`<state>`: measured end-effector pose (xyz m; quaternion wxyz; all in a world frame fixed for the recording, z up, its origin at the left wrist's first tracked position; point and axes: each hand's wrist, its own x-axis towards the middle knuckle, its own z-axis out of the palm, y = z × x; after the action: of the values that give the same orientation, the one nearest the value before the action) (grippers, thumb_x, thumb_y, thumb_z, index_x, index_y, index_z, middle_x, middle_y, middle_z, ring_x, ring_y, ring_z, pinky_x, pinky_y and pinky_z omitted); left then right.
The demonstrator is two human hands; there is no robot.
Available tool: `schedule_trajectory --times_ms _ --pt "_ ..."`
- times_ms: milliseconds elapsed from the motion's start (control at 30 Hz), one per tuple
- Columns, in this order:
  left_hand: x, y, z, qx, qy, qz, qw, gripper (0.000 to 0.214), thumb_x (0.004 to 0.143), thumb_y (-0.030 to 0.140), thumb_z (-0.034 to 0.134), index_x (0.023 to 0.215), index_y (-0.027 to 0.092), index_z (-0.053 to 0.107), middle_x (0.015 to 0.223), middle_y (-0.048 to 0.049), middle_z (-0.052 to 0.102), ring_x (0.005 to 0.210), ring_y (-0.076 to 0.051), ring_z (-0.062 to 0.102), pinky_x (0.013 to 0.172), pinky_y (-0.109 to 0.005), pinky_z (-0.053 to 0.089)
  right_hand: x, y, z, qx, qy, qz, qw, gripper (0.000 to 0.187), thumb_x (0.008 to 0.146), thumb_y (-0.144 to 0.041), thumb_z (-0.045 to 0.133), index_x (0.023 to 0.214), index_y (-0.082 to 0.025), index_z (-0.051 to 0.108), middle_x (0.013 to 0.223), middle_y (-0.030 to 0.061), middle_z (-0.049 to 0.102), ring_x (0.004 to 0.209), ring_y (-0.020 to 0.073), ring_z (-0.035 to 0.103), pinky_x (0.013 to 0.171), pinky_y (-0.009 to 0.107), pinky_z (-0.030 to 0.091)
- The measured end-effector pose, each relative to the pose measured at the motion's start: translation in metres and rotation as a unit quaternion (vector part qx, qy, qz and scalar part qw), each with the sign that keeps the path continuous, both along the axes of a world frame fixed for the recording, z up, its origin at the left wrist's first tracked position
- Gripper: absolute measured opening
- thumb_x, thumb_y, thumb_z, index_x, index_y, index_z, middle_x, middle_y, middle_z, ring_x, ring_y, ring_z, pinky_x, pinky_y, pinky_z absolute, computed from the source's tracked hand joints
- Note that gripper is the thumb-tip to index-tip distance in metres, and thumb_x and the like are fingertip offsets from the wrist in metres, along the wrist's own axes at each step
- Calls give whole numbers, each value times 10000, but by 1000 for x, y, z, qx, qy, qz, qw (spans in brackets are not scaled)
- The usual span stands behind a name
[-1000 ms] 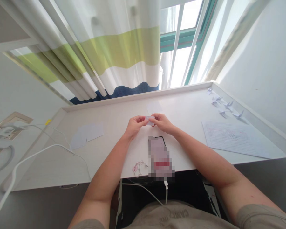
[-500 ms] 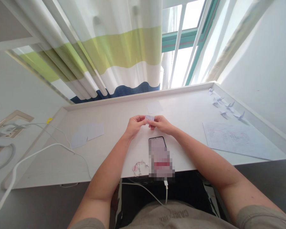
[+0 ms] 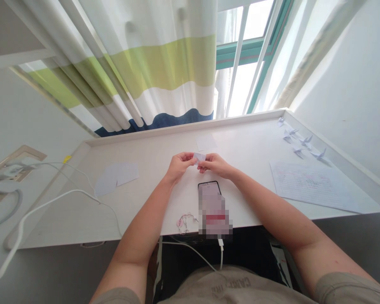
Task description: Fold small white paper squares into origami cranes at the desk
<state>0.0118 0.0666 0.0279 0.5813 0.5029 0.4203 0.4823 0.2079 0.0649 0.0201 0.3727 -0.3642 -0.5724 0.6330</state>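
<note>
Between my two hands, just above the white desk, is a small folded piece of white paper [image 3: 199, 157]. My left hand [image 3: 181, 164] pinches its left side, thumb against fingers. On the other side my right hand [image 3: 215, 165] grips the paper's right part, the thumb lying across its lower edge. Fingers hide parts of the paper, so its exact folds cannot be made out. Beyond the hands lies a flat white paper sheet [image 3: 206, 142]. A phone [image 3: 209, 189], partly blurred out, rests below the hands with a cable plugged into its near end.
Several folded paper cranes [image 3: 299, 150] line the desk's right side, above a stack of written sheets [image 3: 307, 185]. More blank paper [image 3: 126, 174] lies at left. A beaded strap [image 3: 184, 221] is beside the phone. A white cable [image 3: 66, 193] crosses the left; the desk [image 3: 152, 147] has a raised back rim.
The folded paper shows a slightly different angle, with a more pointed lower edge between the fingers. Both hands keep their hold and have hardly moved.
</note>
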Motion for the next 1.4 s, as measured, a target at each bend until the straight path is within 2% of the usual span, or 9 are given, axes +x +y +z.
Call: schedule_trajectory --times_ms 167,433,700,867,1133,1400 --pt "-3 2 -4 -13 -4 -17 1000 398 593 324 1004 889 153 800 837 -65 777 763 -175 676 807 -373 539 0 1 -3 -4 -15 12 1000 442 779 -554 876 776 -127 762 733 75 762 621 137 700 639 282 599" --pt "-5 4 -7 -28 -5 -18 999 419 594 283 1006 930 156 790 841 -56 766 772 -163 675 819 -365 536 3 3 -4 -30 21 27 999 391 702 -457 957 839 -133 787 746 60 774 677 144 725 711 304 635" --pt "-5 5 -5 -18 7 -19 1000 426 605 379 1002 901 156 790 854 -71 783 793 -180 690 793 -353 536 4 0 3 -39 25 11 999 415 748 -471 943 910 -131 770 749 71 771 634 147 727 668 302 654" --pt "-3 3 -5 -17 27 -8 999 409 618 387 979 890 153 783 854 -68 785 775 -167 679 744 -321 520 3 1 3 -58 23 1 998 474 823 -594 856 908 -135 772 814 111 795 682 174 769 670 289 666" --pt "-3 2 -4 -15 45 22 999 376 621 333 971 895 151 789 793 -57 765 776 -185 681 746 -337 516 -6 2 -8 -6 -4 -55 998 587 807 -727 794 768 -150 699 660 81 744 532 152 698 543 274 623" --pt "1 0 0 4 43 37 998 398 617 325 968 911 149 766 754 -34 749 695 -145 640 719 -315 496 -6 -1 -6 11 6 -60 998 608 772 -751 803 822 -155 694 668 64 737 546 154 706 553 275 620"
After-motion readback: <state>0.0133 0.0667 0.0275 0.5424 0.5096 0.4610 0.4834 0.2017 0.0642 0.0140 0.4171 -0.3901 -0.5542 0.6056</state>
